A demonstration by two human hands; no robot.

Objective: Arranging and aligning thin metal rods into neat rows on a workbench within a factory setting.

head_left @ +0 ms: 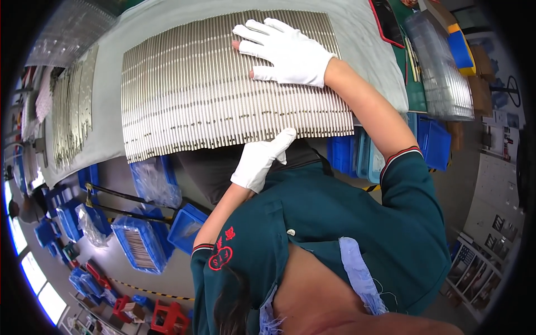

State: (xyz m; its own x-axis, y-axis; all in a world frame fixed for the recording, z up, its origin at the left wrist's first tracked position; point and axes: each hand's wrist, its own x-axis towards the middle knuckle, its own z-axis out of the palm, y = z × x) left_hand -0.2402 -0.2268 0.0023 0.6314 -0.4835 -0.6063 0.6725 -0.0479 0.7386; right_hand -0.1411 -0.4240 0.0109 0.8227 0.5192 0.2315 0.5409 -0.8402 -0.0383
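A wide row of thin, silvery metal rods (184,95) lies side by side on a pale cloth-covered table, their near ends making a slightly curved edge. My right hand (287,53), in a white glove with bare thumb and finger tips, rests flat on the far right part of the rods with fingers spread. At the near edge, right of the middle, my gloved left hand (259,162) has its outstretched fingers against the rod ends. Its thumb side shows below; some of its fingers are hidden.
Another batch of metal strips (72,106) lies on the table's left part. A red-edged dark tray (386,22) and clear plastic trays (441,67) stand at the right. Blue bins (139,240) fill the floor at left; more blue bins (434,144) sit under the table's right side.
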